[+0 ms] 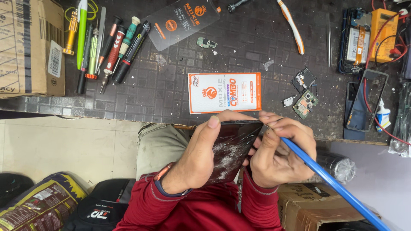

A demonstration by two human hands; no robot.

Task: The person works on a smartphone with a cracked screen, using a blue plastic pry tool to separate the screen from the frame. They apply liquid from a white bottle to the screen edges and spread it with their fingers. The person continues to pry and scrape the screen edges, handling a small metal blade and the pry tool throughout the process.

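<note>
- The left hand (195,156) closes around a black phone with a cracked screen (231,149), the thumb lying along its upper edge. The phone is held in the air just in front of the bench edge, at about 6 o'clock from the white and orange package (224,92).
- The right hand (280,154) grips a long blue tool (329,182) like a pen; its tip goes toward the right edge of the phone, but the fingers hide the exact contact.
- To do this step well, I judge the blue tool should stay flat along the seam and move with small force, because the broken glass can split more or cut the fingers.
- The left hand should hold the frame firmly by its sides and not press on the cracked part.
- The surface is a dark bench mat (171,81) with a square pattern, dusty and with white specks.
- At 10 o'clock from the hands lies a row of screwdrivers and pens (107,47), beside a cardboard box (28,47).
- At 12 o'clock lies a clear screen protector sheet (182,19); at 1 o'clock an orange and white toothbrush (292,25).
- At 2 o'clock lie small circuit boards (305,102), an empty phone frame (367,100), an opened phone (354,40) and a yellow meter (384,30) with red wires.
- Below the bench I see a pale tiled floor (55,145) and bags.
</note>
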